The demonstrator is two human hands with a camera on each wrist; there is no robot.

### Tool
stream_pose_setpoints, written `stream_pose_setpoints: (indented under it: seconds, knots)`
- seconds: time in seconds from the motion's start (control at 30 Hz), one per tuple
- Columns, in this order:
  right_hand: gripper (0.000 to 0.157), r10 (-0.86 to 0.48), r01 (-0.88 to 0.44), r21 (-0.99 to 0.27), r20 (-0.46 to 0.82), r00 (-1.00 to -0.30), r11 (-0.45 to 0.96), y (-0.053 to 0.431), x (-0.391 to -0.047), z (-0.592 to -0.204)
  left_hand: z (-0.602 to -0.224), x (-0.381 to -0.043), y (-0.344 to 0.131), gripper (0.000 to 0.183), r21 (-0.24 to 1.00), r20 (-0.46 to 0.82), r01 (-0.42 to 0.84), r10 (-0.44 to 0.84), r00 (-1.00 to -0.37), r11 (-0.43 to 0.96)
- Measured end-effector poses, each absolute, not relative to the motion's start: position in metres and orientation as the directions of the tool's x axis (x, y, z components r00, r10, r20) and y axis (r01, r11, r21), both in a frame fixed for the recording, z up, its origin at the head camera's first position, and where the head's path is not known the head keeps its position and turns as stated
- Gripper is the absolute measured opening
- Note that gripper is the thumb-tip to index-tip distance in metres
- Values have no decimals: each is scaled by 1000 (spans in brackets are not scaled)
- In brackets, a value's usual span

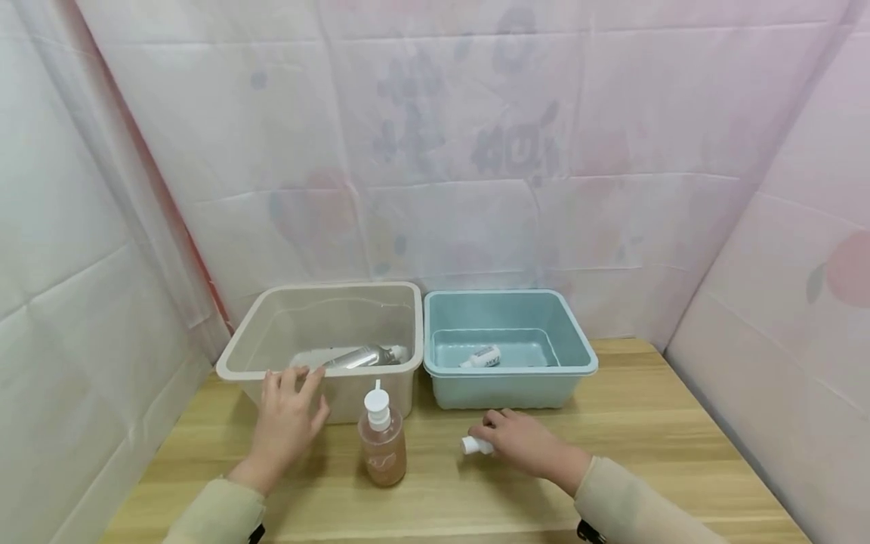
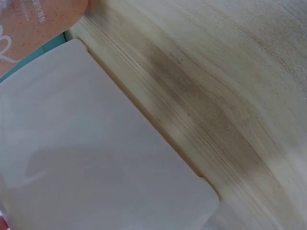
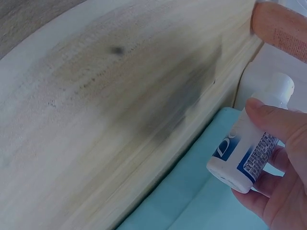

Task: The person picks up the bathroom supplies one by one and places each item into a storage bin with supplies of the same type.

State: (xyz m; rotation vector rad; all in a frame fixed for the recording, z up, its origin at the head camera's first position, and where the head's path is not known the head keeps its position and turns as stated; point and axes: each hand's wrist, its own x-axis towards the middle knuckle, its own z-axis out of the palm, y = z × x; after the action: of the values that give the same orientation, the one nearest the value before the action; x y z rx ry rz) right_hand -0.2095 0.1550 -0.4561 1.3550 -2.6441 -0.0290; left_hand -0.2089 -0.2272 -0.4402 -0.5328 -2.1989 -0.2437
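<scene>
As the right grip (image 1: 522,442) holds a bottle (image 3: 249,143), white, blue label panels (image 3: 227,147), left grip (image 1: 288,412) loose

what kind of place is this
Probably a makeshift, screened-off work spot: pale sheets hang along three sides of a wood-grained table, which holds a beige tub and a blue tub.

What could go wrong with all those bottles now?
The pump bottle stands upright on the table between the left hand and the right hand, so an arm might bump it and tip it over.

The small white bottle is held only in the right hand's fingers, so it could slip and perhaps roll.

The left hand is at the front rim of the beige bin, so a push might shift it.
</scene>
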Motion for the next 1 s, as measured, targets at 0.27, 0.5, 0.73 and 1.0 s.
stream_pose_setpoints:
  seconds: [0.27, 0.5, 0.73, 1.0]
  knots:
    - [41, -812, -812, 86, 168, -559, 577, 162, -206, -453, -443, -208, -224, 43, 0, 772, 458, 291, -565, 889]
    - [41, -801, -804, 52, 139, -582, 592, 168, -206, -451, -442, -208, -222, 43, -5, 755, 444, 295, -586, 896]
    - [41, -800, -803, 35, 131, -586, 594, 172, -209, -450, -442, -208, -226, 43, 4, 768, 437, 277, -577, 899]
    - [42, -783, -784, 39, 100, -614, 619, 175, -211, -450, -440, -208, -227, 42, -11, 757, 436, 292, -584, 900]
